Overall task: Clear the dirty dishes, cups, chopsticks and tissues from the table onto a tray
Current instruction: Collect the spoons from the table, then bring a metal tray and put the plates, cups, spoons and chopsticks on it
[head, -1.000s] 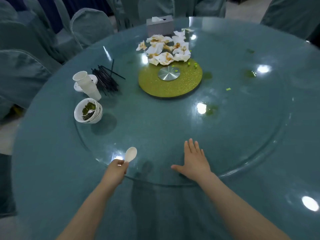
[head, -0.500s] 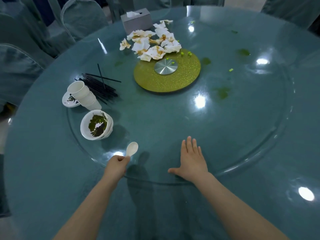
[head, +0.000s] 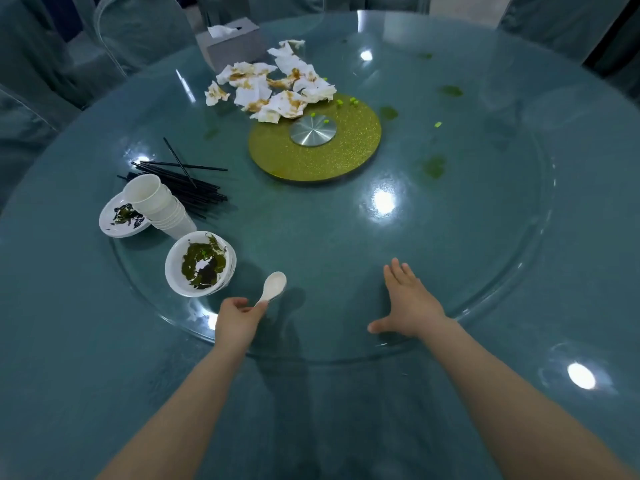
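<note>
My left hand (head: pixel 236 322) pinches the handle of a white spoon (head: pixel 274 285), its bowl pointing away just right of a stack of dirty white bowls (head: pixel 200 264). My right hand (head: pixel 408 302) lies flat, fingers straight, on the glass turntable (head: pixel 467 237). Behind the bowls, a stack of white cups (head: pixel 157 206) lies tilted against a soiled small plate (head: pixel 119 217). Black chopsticks (head: pixel 187 183) are piled beyond the cups. Stained tissues (head: pixel 273 88) are heaped near the centre.
A gold disc with a metal hub (head: pixel 313 142) marks the turntable's centre. A grey tissue box (head: pixel 232 43) stands at the far side. Green food bits and smears (head: pixel 434 166) dot the glass. Covered chairs (head: pixel 45 64) ring the round table.
The turntable has rotated, bringing bowls, cups, plate and chopsticks nearer to my left hand. My right hand stays flat on the glass; the left still holds the spoon.
</note>
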Action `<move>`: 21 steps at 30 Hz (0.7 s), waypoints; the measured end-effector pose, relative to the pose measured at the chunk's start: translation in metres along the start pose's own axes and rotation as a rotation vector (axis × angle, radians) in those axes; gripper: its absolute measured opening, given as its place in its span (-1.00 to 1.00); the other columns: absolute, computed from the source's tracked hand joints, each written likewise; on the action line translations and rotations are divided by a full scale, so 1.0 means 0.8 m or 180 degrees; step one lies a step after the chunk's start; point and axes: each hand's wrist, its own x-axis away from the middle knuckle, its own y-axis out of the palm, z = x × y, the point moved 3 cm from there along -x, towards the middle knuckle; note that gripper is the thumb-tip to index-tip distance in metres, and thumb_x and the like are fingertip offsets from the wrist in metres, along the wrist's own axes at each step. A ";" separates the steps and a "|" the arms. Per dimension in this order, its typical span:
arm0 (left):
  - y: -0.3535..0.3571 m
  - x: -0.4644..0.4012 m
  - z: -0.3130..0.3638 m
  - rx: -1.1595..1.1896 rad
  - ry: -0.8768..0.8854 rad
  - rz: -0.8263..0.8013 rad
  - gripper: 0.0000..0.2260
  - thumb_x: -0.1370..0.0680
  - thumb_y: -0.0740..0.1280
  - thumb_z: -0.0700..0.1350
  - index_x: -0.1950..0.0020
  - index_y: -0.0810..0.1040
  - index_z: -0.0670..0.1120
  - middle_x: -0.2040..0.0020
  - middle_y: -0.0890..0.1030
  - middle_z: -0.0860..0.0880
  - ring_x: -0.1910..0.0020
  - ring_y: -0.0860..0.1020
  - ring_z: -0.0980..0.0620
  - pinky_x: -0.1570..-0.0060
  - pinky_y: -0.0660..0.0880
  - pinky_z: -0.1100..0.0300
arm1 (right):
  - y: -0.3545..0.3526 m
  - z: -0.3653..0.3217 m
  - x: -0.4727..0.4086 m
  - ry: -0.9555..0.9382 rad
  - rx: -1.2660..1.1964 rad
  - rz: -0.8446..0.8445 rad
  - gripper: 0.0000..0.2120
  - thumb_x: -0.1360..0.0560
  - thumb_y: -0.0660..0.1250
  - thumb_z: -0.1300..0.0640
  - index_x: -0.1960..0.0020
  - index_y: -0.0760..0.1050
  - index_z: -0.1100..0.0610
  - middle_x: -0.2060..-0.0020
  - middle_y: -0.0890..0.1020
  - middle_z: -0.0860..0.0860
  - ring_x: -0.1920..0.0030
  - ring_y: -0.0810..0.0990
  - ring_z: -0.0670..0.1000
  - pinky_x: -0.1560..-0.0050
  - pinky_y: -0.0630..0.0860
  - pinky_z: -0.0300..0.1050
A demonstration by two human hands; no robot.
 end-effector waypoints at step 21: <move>-0.067 0.135 -0.023 0.0089 0.0811 -0.0319 -0.72 -0.53 0.28 -0.22 -0.23 0.41 -0.09 -0.12 0.55 -0.01 0.02 0.49 0.05 0.17 0.37 0.25 | 0.061 -0.009 0.165 0.0372 -0.0282 0.0403 -0.42 -0.63 0.05 -0.11 -0.55 0.04 0.14 -0.55 0.05 0.03 -0.54 -0.02 0.03 -0.50 -0.01 -0.02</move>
